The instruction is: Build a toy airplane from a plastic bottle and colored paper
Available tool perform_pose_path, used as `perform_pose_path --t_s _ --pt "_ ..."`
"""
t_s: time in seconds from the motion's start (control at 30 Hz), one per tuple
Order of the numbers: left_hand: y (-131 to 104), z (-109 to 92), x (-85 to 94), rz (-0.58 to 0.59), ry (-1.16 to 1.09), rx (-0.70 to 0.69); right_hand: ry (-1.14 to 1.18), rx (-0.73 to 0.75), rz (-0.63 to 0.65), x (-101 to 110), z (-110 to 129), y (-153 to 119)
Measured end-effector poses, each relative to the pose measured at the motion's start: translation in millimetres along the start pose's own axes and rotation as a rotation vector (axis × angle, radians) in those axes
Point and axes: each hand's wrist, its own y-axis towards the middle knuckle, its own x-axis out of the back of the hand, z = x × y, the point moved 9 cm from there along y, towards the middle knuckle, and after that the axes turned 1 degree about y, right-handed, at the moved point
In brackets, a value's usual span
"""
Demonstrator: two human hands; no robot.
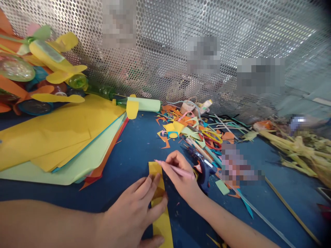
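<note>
The yellow paper strip (165, 225) was lying on the smooth blue worktop (139, 139), and I take it as the landmark. To its left was a pile of flat paper sheets (59, 125), yellow on top, with pale green and orange edges below. Beyond the strip, slightly right, curved paper scraps (174, 127) were lying in a loose heap, and farther behind it stood a metal panel (160, 24) full of small round holes.

The left hand (131, 206) was half spread, its fingers pressing on the strip. The right hand (186, 181) was closed around a slim pink pen (178, 169), with the tip at the strip's far end (whether it touched, I cannot tell). The two hands were near each other, but apart.

The strip looked long, narrow and straight-sided, partly shadowed.
</note>
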Motion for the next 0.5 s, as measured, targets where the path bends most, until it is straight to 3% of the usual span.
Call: perform_pose_path --t_s 0.1,0.27,0.5 --pt "0 0 -0.5 0.003 0.001 -0.003 0.017 0.006 -0.005 0 -2 2" --pt "-1 -1 0.7 -0.019 0.019 -0.023 0.02 -0.035 -0.136 14 -8 4" --pt "-6 -4 5.0 -0.058 0.032 -0.065 0.03 -0.027 -0.078 10 -6 4"
